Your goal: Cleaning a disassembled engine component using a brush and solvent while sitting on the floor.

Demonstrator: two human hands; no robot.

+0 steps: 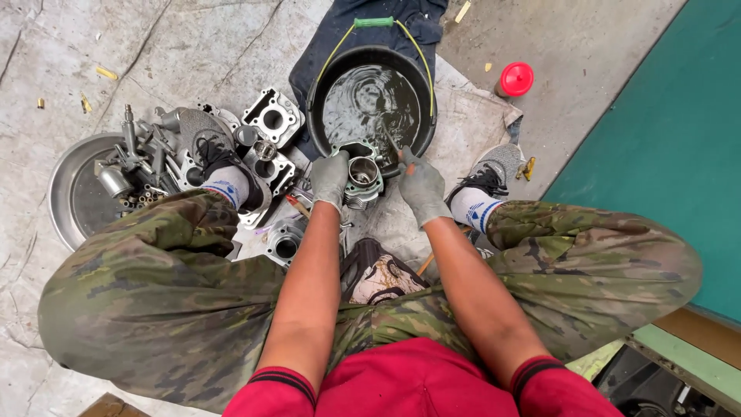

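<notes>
I saw the black bucket (pixel 315 93) of dark, rippled liquid standing on a worn concrete floor (pixel 154 46), and I took everything from it. At the bucket's near rim, my left hand (pixel 330 177), in a grey glove, was clamped on the side of a finned metal cylinder (pixel 361 179) whose open bore faced up. My right hand (pixel 421 189), gloved too, was closed round a thin tool (pixel 392 144), too slim to tell what kind, its tip reaching over the liquid just beyond the cylinder.

Under the bucket lay a dark cloth (pixel 324 38) and a pale grey sheet (pixel 471 116) spread across the floor. Left of the bucket sat square engine blocks (pixel 272 117) with round bores, and further left a round metal tray (pixel 73 201) piled with small metal parts. A red cap (pixel 516 79) lay right of the bucket, well apart from it, on bare concrete. Beyond that, further right, the floor gave way to a green painted surface (pixel 664 139). Small yellowish scraps (pixel 106 73) dotted the cracked, stained concrete far left of the bucket. My camouflage trouser legs and grey shoes flanked the bucket on both sides.
</notes>
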